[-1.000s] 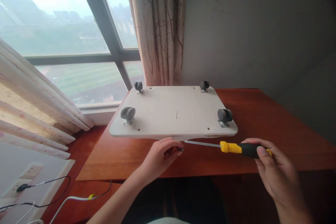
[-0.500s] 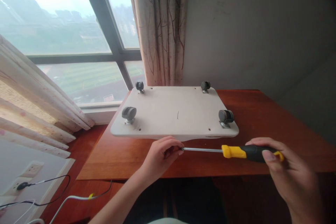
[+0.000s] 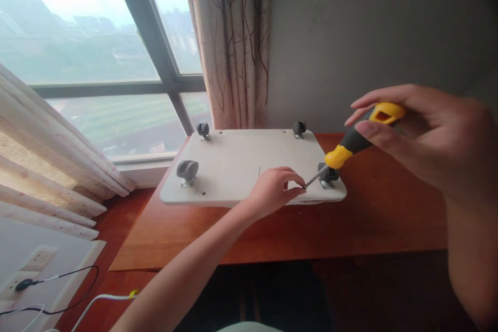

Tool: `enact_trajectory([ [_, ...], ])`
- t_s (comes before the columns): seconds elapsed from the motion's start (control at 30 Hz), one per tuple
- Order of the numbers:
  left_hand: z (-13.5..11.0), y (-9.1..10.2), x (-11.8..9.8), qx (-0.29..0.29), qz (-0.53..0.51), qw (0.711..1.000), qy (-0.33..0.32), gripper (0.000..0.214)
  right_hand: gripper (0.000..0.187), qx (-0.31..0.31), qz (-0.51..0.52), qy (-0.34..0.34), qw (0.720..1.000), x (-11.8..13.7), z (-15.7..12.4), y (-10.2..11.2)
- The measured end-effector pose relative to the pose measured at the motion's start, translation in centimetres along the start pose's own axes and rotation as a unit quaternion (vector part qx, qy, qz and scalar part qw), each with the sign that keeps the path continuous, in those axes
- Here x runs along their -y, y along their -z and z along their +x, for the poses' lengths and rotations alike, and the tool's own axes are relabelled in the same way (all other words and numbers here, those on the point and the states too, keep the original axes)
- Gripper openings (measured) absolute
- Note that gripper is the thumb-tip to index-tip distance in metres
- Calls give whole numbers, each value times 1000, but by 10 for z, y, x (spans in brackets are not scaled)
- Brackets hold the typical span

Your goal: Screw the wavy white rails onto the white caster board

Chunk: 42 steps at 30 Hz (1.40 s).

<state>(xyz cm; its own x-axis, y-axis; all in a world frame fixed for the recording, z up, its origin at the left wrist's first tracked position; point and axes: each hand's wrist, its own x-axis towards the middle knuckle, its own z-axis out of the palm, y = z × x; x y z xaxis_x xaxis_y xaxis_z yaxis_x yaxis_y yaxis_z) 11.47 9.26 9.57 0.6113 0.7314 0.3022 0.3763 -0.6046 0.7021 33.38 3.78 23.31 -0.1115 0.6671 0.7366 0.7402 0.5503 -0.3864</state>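
Observation:
A pale board [image 3: 241, 163] lies on the brown desk [image 3: 373, 218] with small black castors at its corners, wheels up. My right hand [image 3: 431, 135] is raised and closed on the black and yellow handle of a screwdriver [image 3: 350, 142]. The shaft slants down and left to the board's near right corner, beside the castor [image 3: 329, 174] there. My left hand [image 3: 274, 189] rests on the board at that corner, its fingertips pinched at the screwdriver tip on something too small to make out.
A large window and patterned curtains [image 3: 233, 41] stand behind the desk, and a grey wall is on the right. Low on the left, a wall socket [image 3: 33, 259] has a black cable and a white cable trailing across the floor.
My right hand has lifted the screwdriver from level above the desk edge to a steep slant. My left hand has moved right and up onto the board's near right corner with the tip.

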Motion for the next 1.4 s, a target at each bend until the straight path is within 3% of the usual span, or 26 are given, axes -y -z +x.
enact_trajectory([
  [0.13,18,-14,2,-8,5,1000,18,8,31,46,-28,24,998,-4,25,-13],
  [0.3,19,-19,1,-9,-25,1000,13,8,32,68,-17,22,997,-11,34,-15],
  [0.63,16,-23,5,-6,-54,998,38,13,32,46,8,6,999,-12,30,-14],
  [0.93,14,-16,-1,-1,-8,999,40,15,31,35,7,10,999,-15,29,-16],
  [1.4,14,-17,3,31,114,993,26,17,31,82,-20,4,996,-19,21,-18],
])
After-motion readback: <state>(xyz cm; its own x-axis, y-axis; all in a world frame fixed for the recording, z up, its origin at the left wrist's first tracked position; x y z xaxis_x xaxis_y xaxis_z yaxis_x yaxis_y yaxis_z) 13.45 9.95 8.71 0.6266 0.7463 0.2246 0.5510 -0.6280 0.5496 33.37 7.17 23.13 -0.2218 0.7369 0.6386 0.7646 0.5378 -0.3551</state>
